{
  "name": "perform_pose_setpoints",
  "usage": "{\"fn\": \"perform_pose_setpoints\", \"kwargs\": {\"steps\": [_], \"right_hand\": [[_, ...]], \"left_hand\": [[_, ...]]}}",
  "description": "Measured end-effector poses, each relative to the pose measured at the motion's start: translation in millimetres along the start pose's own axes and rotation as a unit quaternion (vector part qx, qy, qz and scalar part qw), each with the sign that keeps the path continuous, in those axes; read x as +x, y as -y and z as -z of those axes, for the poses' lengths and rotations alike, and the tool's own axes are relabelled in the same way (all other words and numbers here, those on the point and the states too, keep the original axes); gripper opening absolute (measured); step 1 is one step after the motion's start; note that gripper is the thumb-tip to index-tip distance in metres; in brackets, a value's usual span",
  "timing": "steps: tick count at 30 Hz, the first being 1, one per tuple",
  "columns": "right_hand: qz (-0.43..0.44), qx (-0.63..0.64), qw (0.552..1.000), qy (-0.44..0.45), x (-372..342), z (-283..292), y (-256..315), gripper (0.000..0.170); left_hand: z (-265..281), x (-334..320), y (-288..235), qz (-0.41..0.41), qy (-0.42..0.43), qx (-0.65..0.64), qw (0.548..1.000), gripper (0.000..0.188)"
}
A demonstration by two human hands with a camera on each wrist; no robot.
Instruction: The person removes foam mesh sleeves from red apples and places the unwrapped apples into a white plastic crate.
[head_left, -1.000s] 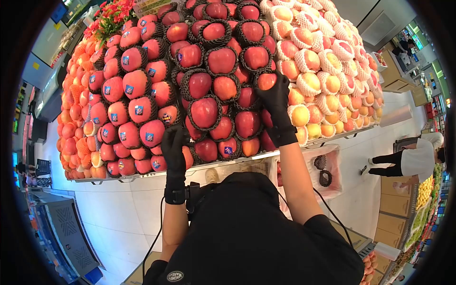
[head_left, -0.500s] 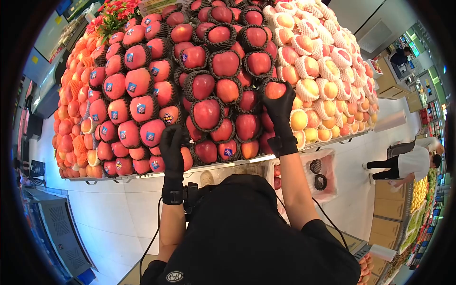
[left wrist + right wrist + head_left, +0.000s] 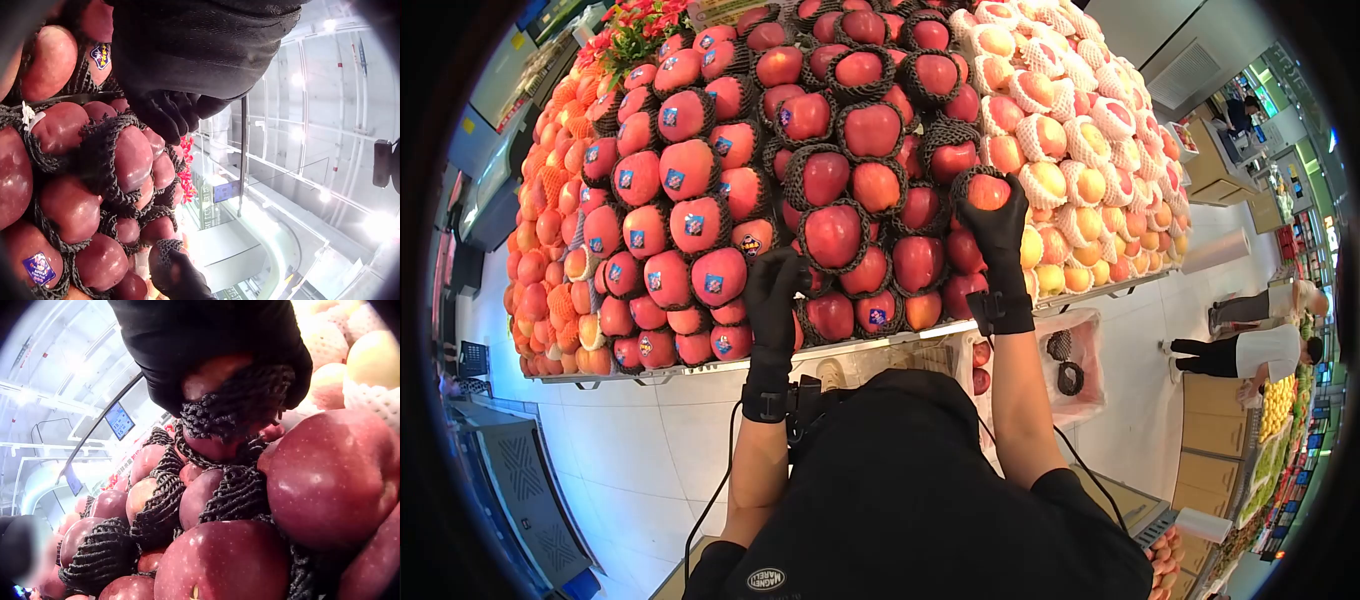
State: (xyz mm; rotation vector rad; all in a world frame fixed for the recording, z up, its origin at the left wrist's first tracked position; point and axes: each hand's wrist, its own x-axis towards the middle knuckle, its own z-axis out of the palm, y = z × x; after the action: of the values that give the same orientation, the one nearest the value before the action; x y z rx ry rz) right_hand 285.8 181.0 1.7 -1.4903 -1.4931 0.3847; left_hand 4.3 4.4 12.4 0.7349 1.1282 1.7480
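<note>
Gripping netted apple (image 3: 987,191), right hand (image 3: 998,235) reaches forward; left hand (image 3: 772,300) by display (image 3: 880,343) (fingers loosely curled, empty).

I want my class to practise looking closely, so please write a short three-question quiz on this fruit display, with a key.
1. Which hand grips an apple in a black net?
A) left hand
B) right hand
C) neither

2. True or false: in the head view, the fruit in white nets lies to the right of the black-netted apples.

3. Fill in the colour: most of the visible apple stickers are ____.

Key: 1 B; 2 true; 3 blue.
</note>
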Motion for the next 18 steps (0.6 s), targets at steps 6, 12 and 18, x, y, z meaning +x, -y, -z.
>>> {"fn": "perform_pose_setpoints", "kwargs": {"steps": [6, 12, 18], "right_hand": [[-0.014, -0.019, 1.000, 0.009, -9, 7, -2, 0.093], [-0.009, -0.011, 1.000, 0.008, -14, 14, 2, 0.093], [-0.010, -0.014, 1.000, 0.005, -20, 20, 3, 0.091]], "left_hand": [[2, 2, 7, 0.002, 0.020, 0.003, 1.000, 0.015], [-6, 2, 5, 0.010, 0.024, 0.014, 1.000, 0.014], [-11, 4, 5, 0.031, 0.033, 0.010, 0.999, 0.014]]}}
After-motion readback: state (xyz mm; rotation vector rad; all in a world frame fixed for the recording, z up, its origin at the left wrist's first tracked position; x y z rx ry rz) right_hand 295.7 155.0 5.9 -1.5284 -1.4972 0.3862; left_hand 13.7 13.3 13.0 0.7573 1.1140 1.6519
